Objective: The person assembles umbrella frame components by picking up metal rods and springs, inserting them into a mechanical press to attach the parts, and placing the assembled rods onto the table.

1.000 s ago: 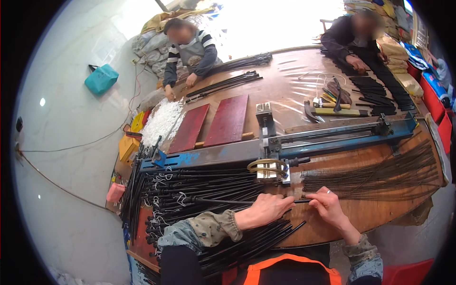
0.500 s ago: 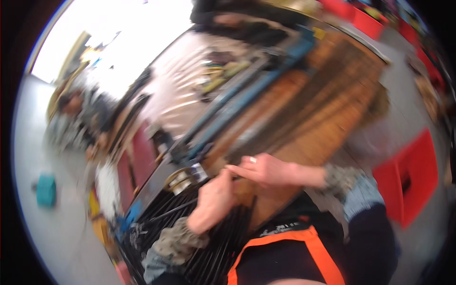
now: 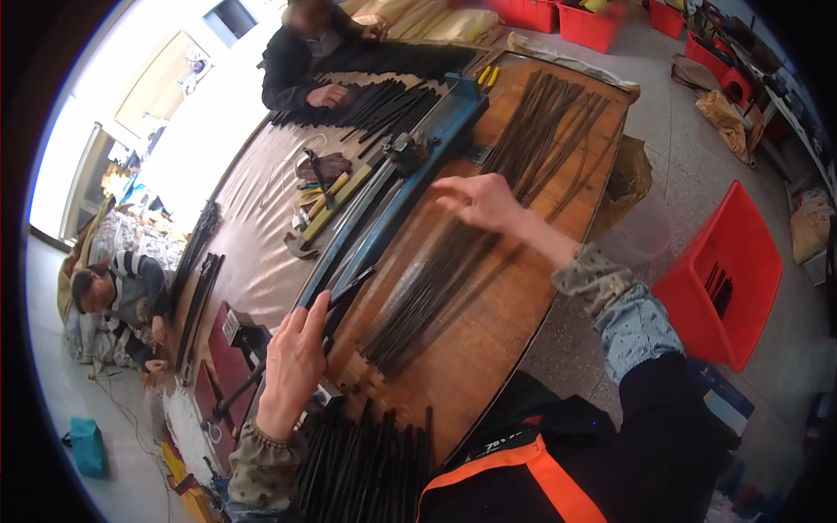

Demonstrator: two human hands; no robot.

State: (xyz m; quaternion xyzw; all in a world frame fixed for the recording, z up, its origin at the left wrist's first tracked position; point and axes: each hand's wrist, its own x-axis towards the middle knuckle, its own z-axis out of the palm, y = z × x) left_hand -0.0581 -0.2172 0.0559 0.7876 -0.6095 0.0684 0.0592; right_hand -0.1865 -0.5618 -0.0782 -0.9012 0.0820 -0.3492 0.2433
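Observation:
My left hand [image 3: 292, 370] is beside the lower end of a long blue metal rail [image 3: 388, 209], its fingers bent round dark slender strips [image 3: 347, 301] that stick out past the fingertips. Part of those strips is hidden behind the hand. My right hand [image 3: 484, 202] hovers over a spread bundle of thin dark rods [image 3: 436, 292], its fingers loosely apart and pointing left, with nothing visible in them. The rods lie lengthwise on a brown wooden board [image 3: 497, 336]. A pile of thicker black rods [image 3: 366, 466] rests near me, below my left hand.
Yellow-handled pliers [image 3: 493, 77] lie at the rail's far end. Hand tools [image 3: 327, 196] sit left of the rail. One person [image 3: 305, 61] handles black rods at the far side; another [image 3: 126, 292] works at the left. A red bin [image 3: 741, 261] stands at the right.
My hands were together over the near part of the board and have moved apart. The right has gone up and away over the rods, the left leftward. The view has turned and sharpened.

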